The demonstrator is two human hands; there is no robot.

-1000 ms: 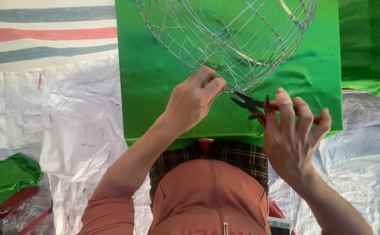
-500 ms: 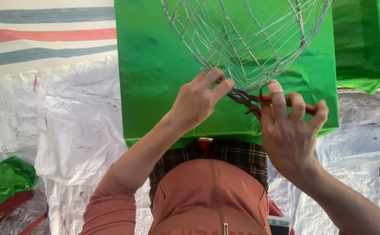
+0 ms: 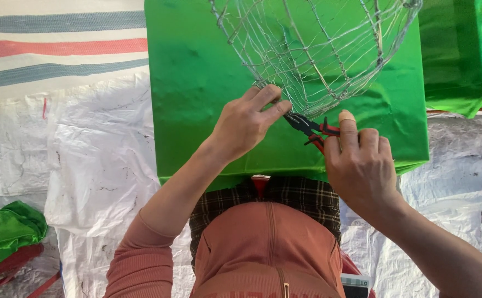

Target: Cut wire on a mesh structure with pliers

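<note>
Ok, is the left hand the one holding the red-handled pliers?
No, the right hand grips the red-handled pliers, while the left hand pinches the wire frame.

The person's left hand (image 3: 246, 128) reached forward from the lower left, its forearm bare below a pushed-up salmon-pink sleeve (image 3: 133, 265). The wrist was nearly straight, the back of the hand turned up toward the camera. Its thumb and forefinger were pinched together at the tips, the remaining fingers curled under beside them. The right hand (image 3: 362, 165) came in from the lower right on a bare forearm, back of the hand also upward. Its fingers were folded into a closed grip, knuckles in a row, with the forefinger (image 3: 347, 128) raised straighter than the others and its tip wrapped in a pale bandage. The two hands were near each other, not touching.
</note>
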